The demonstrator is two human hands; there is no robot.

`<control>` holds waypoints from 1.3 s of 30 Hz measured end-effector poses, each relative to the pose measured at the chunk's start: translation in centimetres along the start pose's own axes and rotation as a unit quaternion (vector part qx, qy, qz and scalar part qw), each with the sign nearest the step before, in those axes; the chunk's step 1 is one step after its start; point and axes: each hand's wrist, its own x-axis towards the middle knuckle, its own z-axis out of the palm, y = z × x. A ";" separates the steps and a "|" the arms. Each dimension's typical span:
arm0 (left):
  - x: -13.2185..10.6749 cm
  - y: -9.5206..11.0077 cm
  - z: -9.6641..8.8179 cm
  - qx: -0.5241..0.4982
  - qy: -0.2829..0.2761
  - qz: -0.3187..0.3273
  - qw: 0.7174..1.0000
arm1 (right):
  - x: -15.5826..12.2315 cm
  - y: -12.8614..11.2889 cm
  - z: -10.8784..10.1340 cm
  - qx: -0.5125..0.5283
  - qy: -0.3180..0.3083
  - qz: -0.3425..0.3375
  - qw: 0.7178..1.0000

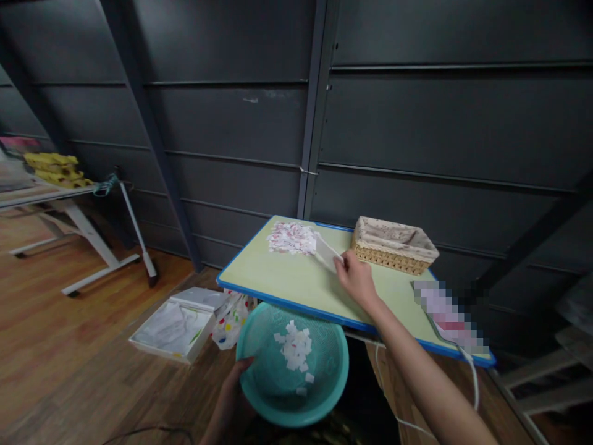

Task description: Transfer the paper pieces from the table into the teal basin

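My left hand (241,374) grips the near rim of a teal plastic basin (324,364), held below the near edge of the table. Several small white paper scraps (295,351) lie inside the basin. My right hand (356,276) reaches over the green table top with a blue rim (287,301) and pinches a white card (326,253). The card's far end touches a pile of white and red paper scraps (293,238) at the table's far left corner.
A woven basket (393,245) with cloth lining stands at the table's far right. A blurred flat object (447,315) with a white cable (472,377) lies at the near right. On the wooden floor sit a white box (178,324) and a dotted bag (231,318). A dark wall is behind.
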 end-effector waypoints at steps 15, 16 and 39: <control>-0.9 0.5 1.6 0.037 0.051 0.096 0.993 | 1.1 4.1 0.4 0.133 -0.050 -0.008 0.990; -1.0 0.5 1.5 0.039 0.056 0.087 0.994 | 1.1 4.2 0.3 0.139 -0.053 -0.008 0.989; 1.1 0.8 -1.1 0.099 0.074 0.060 0.991 | 5.3 -1.4 5.2 0.180 0.017 -0.025 0.983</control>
